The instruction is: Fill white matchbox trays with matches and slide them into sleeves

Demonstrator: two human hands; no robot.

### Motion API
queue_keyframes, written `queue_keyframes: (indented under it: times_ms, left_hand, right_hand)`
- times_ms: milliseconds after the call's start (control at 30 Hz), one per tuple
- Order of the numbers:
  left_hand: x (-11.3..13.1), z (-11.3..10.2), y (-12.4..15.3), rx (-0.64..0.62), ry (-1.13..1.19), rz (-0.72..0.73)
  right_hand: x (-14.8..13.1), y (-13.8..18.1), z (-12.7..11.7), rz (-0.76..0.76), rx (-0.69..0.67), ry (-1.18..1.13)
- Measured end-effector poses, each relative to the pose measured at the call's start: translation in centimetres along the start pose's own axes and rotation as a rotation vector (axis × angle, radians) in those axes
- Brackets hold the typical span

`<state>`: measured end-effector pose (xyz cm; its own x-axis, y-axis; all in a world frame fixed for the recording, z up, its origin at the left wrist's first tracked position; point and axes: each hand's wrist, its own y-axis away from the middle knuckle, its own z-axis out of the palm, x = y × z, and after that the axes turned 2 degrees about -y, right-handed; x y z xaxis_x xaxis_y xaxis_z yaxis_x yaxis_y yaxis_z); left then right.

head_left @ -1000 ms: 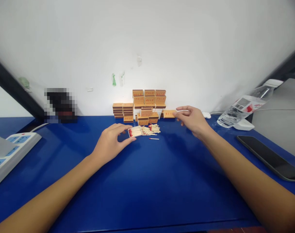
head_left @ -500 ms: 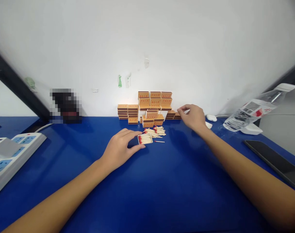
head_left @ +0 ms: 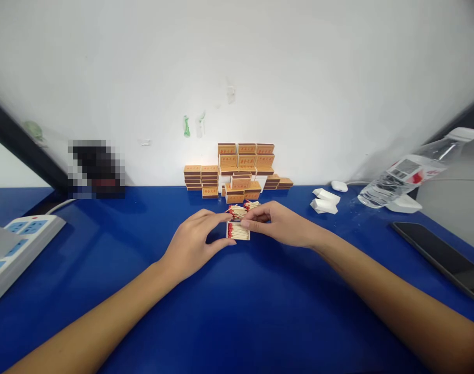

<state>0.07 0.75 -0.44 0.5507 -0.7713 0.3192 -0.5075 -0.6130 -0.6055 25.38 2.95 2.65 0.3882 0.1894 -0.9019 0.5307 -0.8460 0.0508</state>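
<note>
My left hand [head_left: 194, 240] pinches the left end of a small white matchbox tray [head_left: 238, 231] full of red-tipped matches, which lies on the blue table [head_left: 237, 301]. My right hand [head_left: 280, 225] meets it from the right, fingertips pressed together at the tray's top edge, apparently on a match. A loose heap of matches [head_left: 242, 209] lies just behind the tray. Stacks of orange matchboxes [head_left: 240, 167] stand against the white wall.
White tray sleeves [head_left: 325, 201] lie to the right, beside a white earbud case [head_left: 339, 185]. A tipped plastic water bottle [head_left: 408, 174] and a dark phone [head_left: 443, 255] sit at far right. A white power strip [head_left: 14, 244] is at far left.
My right hand left the matchbox stacks at the wall and came in to the tray. My left hand drew the tray a little toward me.
</note>
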Motion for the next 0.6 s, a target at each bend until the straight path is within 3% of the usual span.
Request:
queue_keyframes:
  times_ms: [133,367,600]
  left_hand:
    - [-0.3,-0.1,0.0,0.047,-0.038,0.01]
    - [-1.0,-0.6,0.0,0.046,-0.075,-0.029]
    - [-1.1,-0.7,0.0,0.051,-0.078,-0.024]
  right_hand:
    - [0.9,-0.5,-1.3,0.009,0.167,-0.006]
    - [2.7,-2.0,-2.5,-0.09,0.535,0.337]
    - [3.4,-1.6,-2.2,-0.233,0.567,0.563]
